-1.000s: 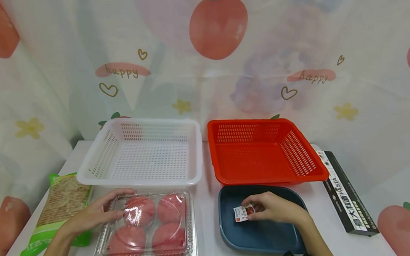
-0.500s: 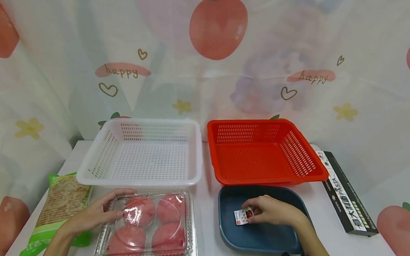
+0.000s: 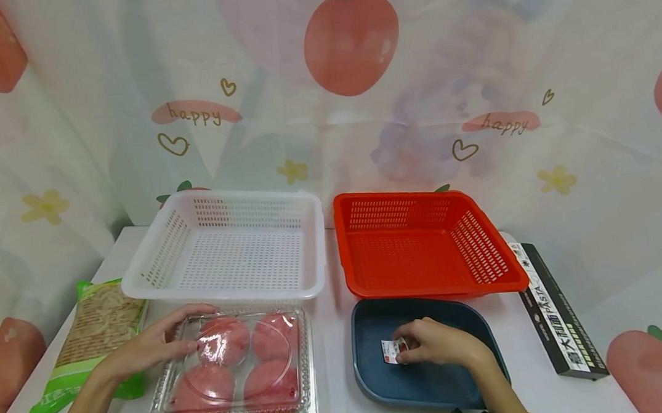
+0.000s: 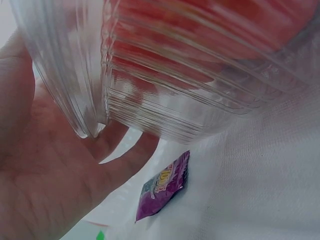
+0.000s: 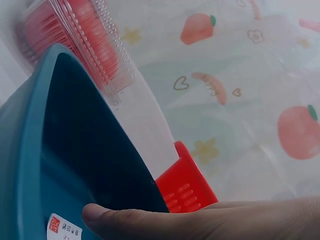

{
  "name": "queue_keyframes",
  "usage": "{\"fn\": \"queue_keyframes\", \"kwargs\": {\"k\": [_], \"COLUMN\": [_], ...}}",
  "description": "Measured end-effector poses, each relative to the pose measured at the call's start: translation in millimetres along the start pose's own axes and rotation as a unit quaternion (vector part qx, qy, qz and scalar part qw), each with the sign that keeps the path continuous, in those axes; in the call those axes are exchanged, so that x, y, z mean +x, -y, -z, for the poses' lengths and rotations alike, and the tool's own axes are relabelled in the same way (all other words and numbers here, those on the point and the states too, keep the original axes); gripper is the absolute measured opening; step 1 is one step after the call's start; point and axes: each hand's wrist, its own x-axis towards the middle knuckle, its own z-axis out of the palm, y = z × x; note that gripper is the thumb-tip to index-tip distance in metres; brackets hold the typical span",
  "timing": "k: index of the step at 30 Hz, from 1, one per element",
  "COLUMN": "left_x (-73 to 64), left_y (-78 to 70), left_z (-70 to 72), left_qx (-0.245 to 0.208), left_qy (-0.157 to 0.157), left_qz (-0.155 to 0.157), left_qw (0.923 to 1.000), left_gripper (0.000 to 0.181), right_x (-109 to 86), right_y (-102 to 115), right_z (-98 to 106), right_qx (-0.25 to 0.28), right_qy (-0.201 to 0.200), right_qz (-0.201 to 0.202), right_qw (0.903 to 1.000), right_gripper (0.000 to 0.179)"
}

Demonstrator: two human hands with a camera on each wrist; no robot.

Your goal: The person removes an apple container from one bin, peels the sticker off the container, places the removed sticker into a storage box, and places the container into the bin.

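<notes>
My left hand (image 3: 148, 347) holds the left side of a clear plastic clamshell box (image 3: 239, 358) with several round pink-red items inside. Thumb on its top, the hand has its fingers behind the rim; the left wrist view shows them passing behind the clear edge. Over the bottom of a dark blue tray (image 3: 428, 394), my right hand (image 3: 445, 343) pinches a small packet (image 3: 391, 352) with a white printed label. Much of that packet is hidden by the fingers. In the right wrist view the label (image 5: 63, 229) shows beside the thumb.
Behind the box stands a white perforated basket (image 3: 240, 296); a red basket (image 3: 434, 285) is behind the tray. A green-edged bag (image 3: 95, 331) lies at left, a long black pasta box (image 3: 560, 313) at right. A purple packet (image 4: 163, 187) lies near the clamshell.
My right hand has shifted slightly right and down inside the tray, with the packet in its fingers. The left hand and the clamshell box stay in place.
</notes>
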Motion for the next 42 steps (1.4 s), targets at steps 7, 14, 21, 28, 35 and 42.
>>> {"fn": "queue_keyframes", "kwargs": {"k": [7, 14, 21, 28, 35, 42], "left_x": [-0.8, -1.2, -3.1, -4.0, -2.2, -1.1], "left_y": [-2.4, -5.0, -4.3, -3.4, -4.7, -5.2], "left_z": [0.0, -0.1, -2.3, -3.7, -4.3, -2.9], "left_qx": [0.003, 0.007, 0.008, 0.014, 0.01, 0.005], "left_qy": [0.0, -0.005, -0.008, -0.012, -0.009, -0.009], "left_qz": [-0.009, 0.018, 0.008, 0.0, 0.008, 0.017], "left_qw": [1.0, 0.9998, 0.9999, 0.9998, 0.9999, 0.9998], "left_gripper": [0.049, 0.048, 0.048, 0.048, 0.048, 0.048], "right_x": [-0.4, -0.7, 1.0, 1.8, 4.3, 5.8], "right_y": [0, 3, 1, 0, 1, 4], "right_z": [0, 1, 0, -5, -11, -12], "right_qx": [-0.005, -0.002, 0.005, -0.002, -0.029, -0.044], "right_qy": [0.002, 0.001, -0.002, -0.002, 0.005, 0.006], "right_qz": [-0.003, 0.017, 0.033, 0.033, 0.03, 0.026], "right_qw": [1.0, 0.9998, 0.9995, 0.9994, 0.9991, 0.9987], "right_gripper": [0.04, 0.038, 0.036, 0.034, 0.029, 0.026]}}
